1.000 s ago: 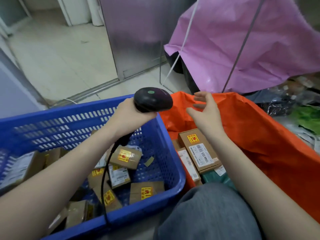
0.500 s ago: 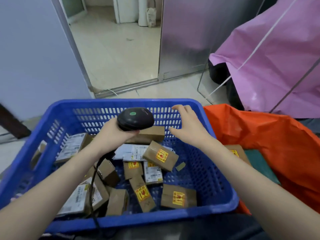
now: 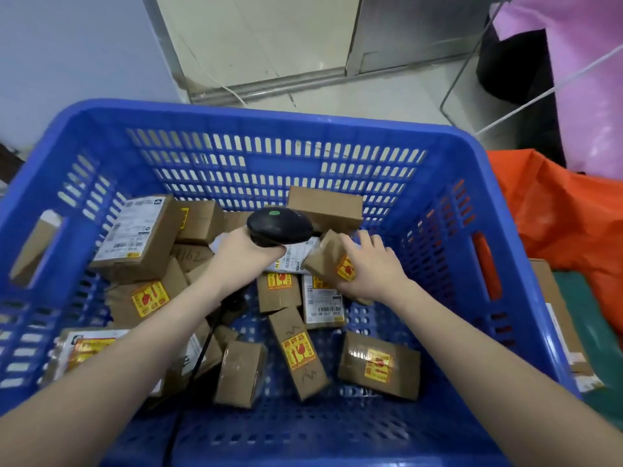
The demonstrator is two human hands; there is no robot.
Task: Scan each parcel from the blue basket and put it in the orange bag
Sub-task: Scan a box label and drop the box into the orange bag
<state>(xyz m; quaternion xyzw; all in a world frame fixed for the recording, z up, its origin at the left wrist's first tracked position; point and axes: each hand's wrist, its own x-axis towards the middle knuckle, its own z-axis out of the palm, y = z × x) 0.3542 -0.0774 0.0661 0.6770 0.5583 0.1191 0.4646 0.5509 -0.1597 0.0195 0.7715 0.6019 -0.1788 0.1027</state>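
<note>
Many parcels: brown boxes crowd the blue basket, thickest toward its left wall.
Orange bag: beyond the basket's right rim.
Left hand: wrapped around the black scanner.
Right hand: fingers closed over the tilted small parcel, mid-basket, just beside the scanner.

The blue basket, a slotted plastic crate, fills most of the frame. Small brown cardboard parcels lie jumbled across its floor, many with yellow-and-red stickers, some with white barcode labels. One tilted parcel near the centre sits under the right hand. The black scanner is gripped in the left hand, just left of it. The orange bag lies crumpled at the right edge.
</note>
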